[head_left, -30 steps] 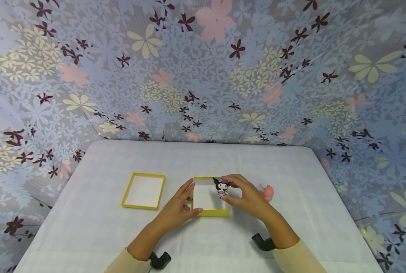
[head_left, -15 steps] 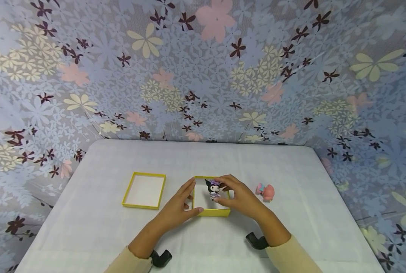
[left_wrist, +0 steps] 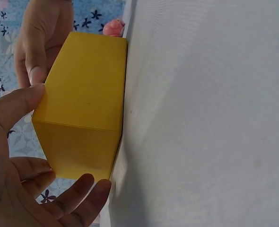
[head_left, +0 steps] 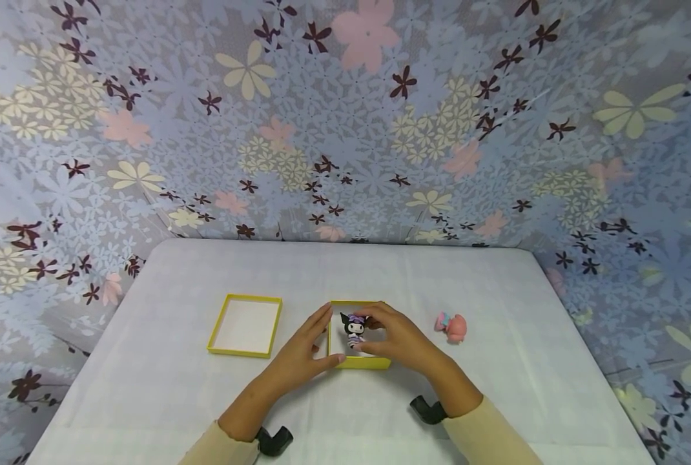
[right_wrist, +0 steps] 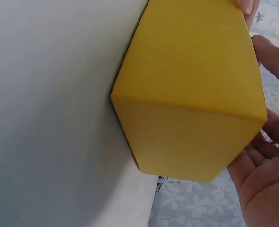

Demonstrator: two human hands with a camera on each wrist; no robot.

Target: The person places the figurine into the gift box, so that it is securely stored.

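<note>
A yellow box (head_left: pixel 364 363) with a white inside stands open-topped in the middle of the table. My left hand (head_left: pixel 299 358) holds it at its left end, thumb at the near rim and index fingertip by the far left corner. In the left wrist view my left fingers (left_wrist: pixel 68 201) curve along the box's end wall. A small figurine (head_left: pixel 354 328) with a black pointed hood, white face and purple dress is over the box opening. My right hand (head_left: pixel 400 339) pinches it between thumb and fingers from the right. In the right wrist view the box (right_wrist: pixel 191 56) hides the figurine.
A shallow yellow-edged lid (head_left: pixel 245 326) lies with its white inside up, left of the box. A pink figurine (head_left: pixel 456 328) with a blue bow lies to the right. The white-covered table (head_left: pixel 148 400) meets a flowered cloth (head_left: pixel 345 129) at the back.
My right hand has moved left and slightly nearer with the black-hooded figurine, from the box's right edge to over its left half. The pink figurine is fully uncovered. My left hand stays on the box.
</note>
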